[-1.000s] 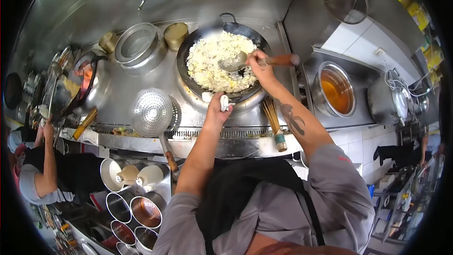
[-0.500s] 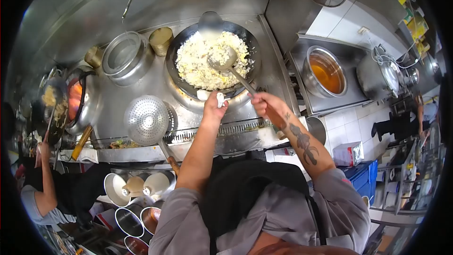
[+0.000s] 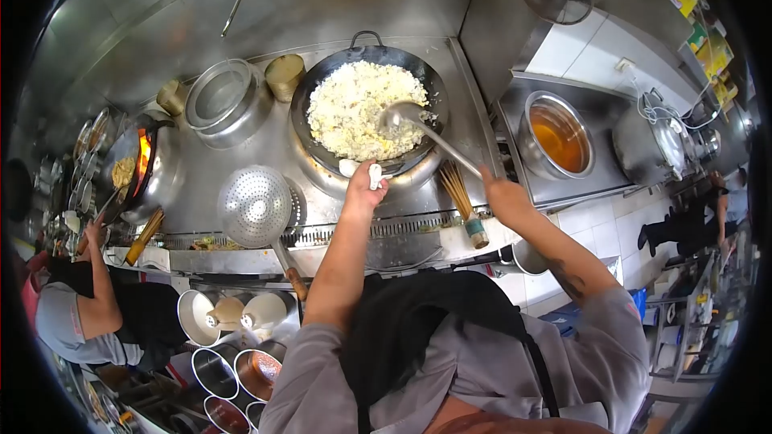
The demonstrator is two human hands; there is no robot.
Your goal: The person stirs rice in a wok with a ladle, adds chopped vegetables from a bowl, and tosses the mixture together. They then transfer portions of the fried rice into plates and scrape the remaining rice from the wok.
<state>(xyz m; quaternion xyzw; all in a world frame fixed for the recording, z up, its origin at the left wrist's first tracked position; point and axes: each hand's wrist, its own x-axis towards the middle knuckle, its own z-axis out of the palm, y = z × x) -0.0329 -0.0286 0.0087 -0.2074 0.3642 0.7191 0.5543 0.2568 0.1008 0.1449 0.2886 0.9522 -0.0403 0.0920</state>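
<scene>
A black wok (image 3: pixel 438 104) full of fried rice (image 3: pixel 354 104) with yellow bits sits on the stove. My left hand (image 3: pixel 367 186) is closed round a white cloth (image 3: pixel 375 176) at the wok's near rim. In my right hand (image 3: pixel 508 199) is the handle of a metal ladle (image 3: pixel 398 119); the ladle's bowl rests on the right part of the rice, face down. The handle slants from there down to the right. A bamboo brush (image 3: pixel 462 205) lies between my two forearms, just right of the wok.
Left of the wok are a perforated strainer (image 3: pixel 256 205), a lidded pot (image 3: pixel 221 96) and a can (image 3: pixel 285 76). A pot of orange liquid (image 3: pixel 560 135) stands right. Another person (image 3: pixel 88 301) works at a flaming wok far left. Containers (image 3: pixel 215 371) stand below.
My right hand has moved right and down, drawing the ladle to the right side of the rice. The wok's far handle and the bamboo brush now show. The flame at far left looks brighter.
</scene>
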